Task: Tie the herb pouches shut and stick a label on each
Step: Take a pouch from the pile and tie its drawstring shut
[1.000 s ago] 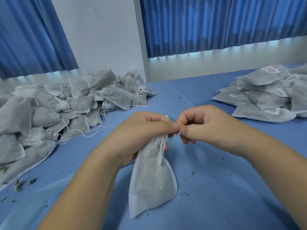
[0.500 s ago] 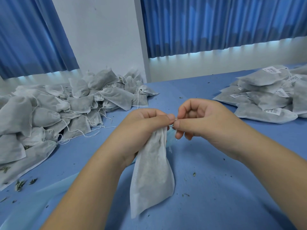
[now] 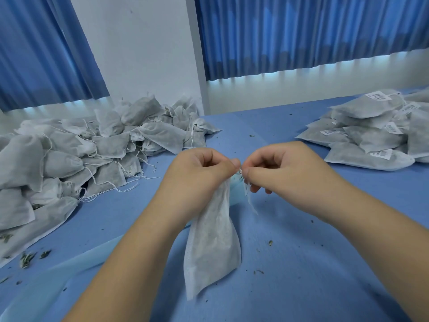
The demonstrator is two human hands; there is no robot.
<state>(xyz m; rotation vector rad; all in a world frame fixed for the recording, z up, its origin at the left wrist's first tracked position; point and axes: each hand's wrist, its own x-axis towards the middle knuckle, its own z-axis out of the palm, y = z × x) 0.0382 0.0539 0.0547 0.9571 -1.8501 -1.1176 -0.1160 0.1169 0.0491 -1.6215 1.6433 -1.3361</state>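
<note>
Both hands sit slightly higher than a second ago, knuckles closer, and a string tail now dangles under the right one. Grip of left hand [image 3: 202, 173]: fingers curled round the gathered neck of the herb pouch [image 3: 211, 247], centre frame. Grip of right hand [image 3: 285, 170]: thumb and forefinger pinching the drawstring [image 3: 251, 201] right at that neck. Pouch hangs down from the left grip, long axis near vertical; bottom corner on or just above the blue desk [image 3: 301, 263], can't tell which. Tightening likely needs a pull toward frame right. Untied pouch pile [image 3: 81, 154] at left, labelled stack [image 3: 376, 135] at upper right. Blue curtains [image 3: 301, 31] and white wall [image 3: 139, 54] behind.
</note>
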